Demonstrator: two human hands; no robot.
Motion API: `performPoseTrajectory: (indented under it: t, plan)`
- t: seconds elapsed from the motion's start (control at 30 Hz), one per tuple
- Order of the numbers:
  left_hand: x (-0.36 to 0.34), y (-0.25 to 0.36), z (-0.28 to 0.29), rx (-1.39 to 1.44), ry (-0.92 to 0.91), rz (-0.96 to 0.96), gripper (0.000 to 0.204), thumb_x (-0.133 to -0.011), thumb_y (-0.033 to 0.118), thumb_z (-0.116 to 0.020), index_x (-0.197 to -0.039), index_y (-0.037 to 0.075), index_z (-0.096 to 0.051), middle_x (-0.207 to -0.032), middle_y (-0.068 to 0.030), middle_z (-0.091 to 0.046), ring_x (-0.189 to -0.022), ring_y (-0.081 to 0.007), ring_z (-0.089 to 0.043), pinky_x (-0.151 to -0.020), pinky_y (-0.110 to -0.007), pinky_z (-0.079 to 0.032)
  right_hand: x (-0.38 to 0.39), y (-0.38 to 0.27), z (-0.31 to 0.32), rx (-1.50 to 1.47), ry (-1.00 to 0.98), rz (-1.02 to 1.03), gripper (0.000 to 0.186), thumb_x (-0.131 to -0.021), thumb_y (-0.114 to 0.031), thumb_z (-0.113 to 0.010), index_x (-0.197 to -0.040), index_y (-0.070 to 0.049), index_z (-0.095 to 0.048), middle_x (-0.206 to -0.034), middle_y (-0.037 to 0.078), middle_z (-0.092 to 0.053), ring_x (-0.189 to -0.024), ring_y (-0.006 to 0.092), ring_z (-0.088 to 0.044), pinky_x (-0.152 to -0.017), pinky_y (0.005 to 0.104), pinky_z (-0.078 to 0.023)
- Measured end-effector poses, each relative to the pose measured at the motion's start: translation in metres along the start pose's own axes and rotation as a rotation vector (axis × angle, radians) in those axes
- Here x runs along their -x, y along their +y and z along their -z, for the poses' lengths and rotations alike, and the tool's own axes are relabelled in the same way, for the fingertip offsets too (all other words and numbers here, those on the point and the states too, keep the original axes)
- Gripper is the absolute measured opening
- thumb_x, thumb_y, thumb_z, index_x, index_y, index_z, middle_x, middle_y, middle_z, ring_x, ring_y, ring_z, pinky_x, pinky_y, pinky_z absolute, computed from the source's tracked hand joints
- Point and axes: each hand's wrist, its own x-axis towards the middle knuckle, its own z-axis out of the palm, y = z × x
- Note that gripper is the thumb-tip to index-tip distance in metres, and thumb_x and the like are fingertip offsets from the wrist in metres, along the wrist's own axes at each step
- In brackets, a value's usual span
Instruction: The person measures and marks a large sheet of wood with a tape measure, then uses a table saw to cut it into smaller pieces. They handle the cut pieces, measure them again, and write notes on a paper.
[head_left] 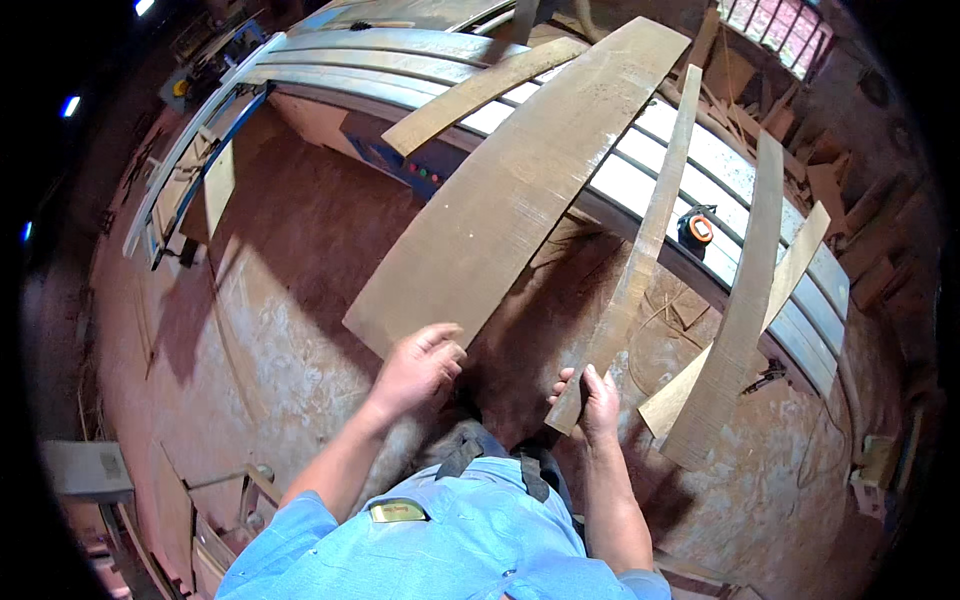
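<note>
My right hand [598, 402] is closed around the near end of a long, narrow wooden board [655, 225], thumb on top. That board slants away from me, its far part over the slatted table. My left hand [424, 368] is at the near end of a wide brown board [520, 185], its fingers half bent and slightly apart. I see nothing held in it, and whether it touches the wood I cannot tell. The wide board lies across the table with its near end jutting out over the floor.
The long pale slatted table [625, 180] curves across the view. A short plank [485, 95] lies left of the wide board. On the right, a brown board [735, 310] crosses a lighter plank [800, 262]. An orange-and-black tape measure [697, 230] sits between boards. Wood offcuts are piled behind.
</note>
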Motion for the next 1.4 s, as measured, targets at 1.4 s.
performPoseTrajectory:
  t: [1.4]
  plan:
    - [-0.209,0.136,0.105,0.856,-0.664,-0.393,0.028,-0.094,0.014,-0.050,-0.115,-0.005,-0.054,-0.114,-0.0174,-0.062,-0.102,-0.0274,-0.063,-0.086,-0.040,-0.053,0.125,0.009,0.023,0.505,1.037,0.749,0.018,-0.091,-0.014,-0.061,-0.098,0.003,-0.062,-0.083,0.006,-0.064,-0.073,0.0105,-0.059,-0.067,0.0244,-0.049]
